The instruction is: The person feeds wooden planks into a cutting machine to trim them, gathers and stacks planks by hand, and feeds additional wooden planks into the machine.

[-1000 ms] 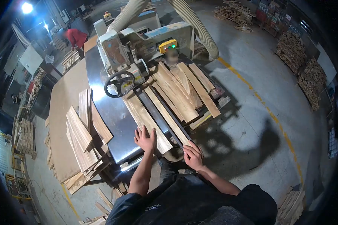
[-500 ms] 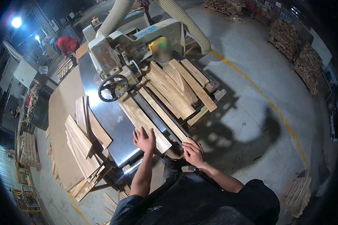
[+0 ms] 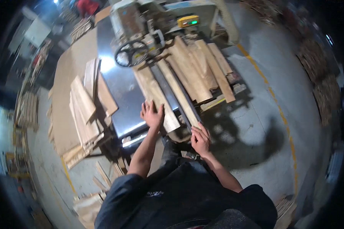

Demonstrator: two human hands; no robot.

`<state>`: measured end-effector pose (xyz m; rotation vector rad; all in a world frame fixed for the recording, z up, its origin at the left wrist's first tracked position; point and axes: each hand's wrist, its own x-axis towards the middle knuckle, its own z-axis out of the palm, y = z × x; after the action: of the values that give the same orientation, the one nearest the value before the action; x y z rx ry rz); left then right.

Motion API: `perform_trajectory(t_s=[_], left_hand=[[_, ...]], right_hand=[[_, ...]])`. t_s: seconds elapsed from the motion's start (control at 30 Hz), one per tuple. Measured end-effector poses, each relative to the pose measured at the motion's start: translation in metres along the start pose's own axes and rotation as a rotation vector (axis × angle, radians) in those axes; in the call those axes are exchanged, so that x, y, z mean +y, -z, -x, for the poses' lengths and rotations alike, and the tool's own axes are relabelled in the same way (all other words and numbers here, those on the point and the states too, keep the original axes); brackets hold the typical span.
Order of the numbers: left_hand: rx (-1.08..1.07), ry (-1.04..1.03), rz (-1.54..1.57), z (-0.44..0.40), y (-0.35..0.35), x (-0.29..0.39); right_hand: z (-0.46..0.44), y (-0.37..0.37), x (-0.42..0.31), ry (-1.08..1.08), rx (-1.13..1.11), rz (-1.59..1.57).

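Observation:
My left hand lies with spread fingers on the left edge of a wide wooden board, near its front end. The board rests on the shiny metal table of a woodworking machine. To the right, my right hand has its fingers closed about the front end of a narrow wooden board. That board lies along a dark metal guide. Its far end runs toward the machine, below a black handwheel. The undersides of both boards are hidden.
Several loose boards lie right of the guide. More thin boards are heaped on the brown side table. A ribbed hose comes down behind. A person in red is at the far left. Offcuts lie at lower left.
The view has tilted down, so the machine sits higher in the picture. Both hands remain at the same boards; the left hand's fingers have spread at the wide board's edge.

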<state>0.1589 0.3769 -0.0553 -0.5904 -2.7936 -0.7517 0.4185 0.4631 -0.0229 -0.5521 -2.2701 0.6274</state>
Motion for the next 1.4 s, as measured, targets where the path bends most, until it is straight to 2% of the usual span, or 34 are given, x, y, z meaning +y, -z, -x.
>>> perform_trajectory(t_s=[0.4, 0.6, 0.73, 0.87, 1.0, 1.4], left_hand=[[0.078, -0.051, 0.003, -0.002, -0.011, -0.009], [-0.004, -0.043, -0.046, -0.005, -0.012, -0.006], [-0.112, 0.093, -0.057, -0.005, -0.002, 0.026], [-0.056, 0.201, -0.03, 0.018, -0.009, 0.036], [0.046, 0.121, 0.014, 0.051, -0.002, 0.031], [0.014, 0.163, -0.049, -0.015, -0.019, 0.024]], right_hand=[[-0.003, -0.002, 0.0, 0.036, -0.016, -0.02], [-0.002, -0.001, 0.002, 0.067, -0.035, -0.005], [-0.005, 0.001, 0.005, 0.09, -0.034, -0.022], [-0.003, 0.0, 0.006, 0.093, -0.026, -0.026], [-0.005, 0.001, 0.004, 0.075, -0.02, -0.035], [-0.004, 0.0, 0.005, 0.07, -0.013, -0.056]])
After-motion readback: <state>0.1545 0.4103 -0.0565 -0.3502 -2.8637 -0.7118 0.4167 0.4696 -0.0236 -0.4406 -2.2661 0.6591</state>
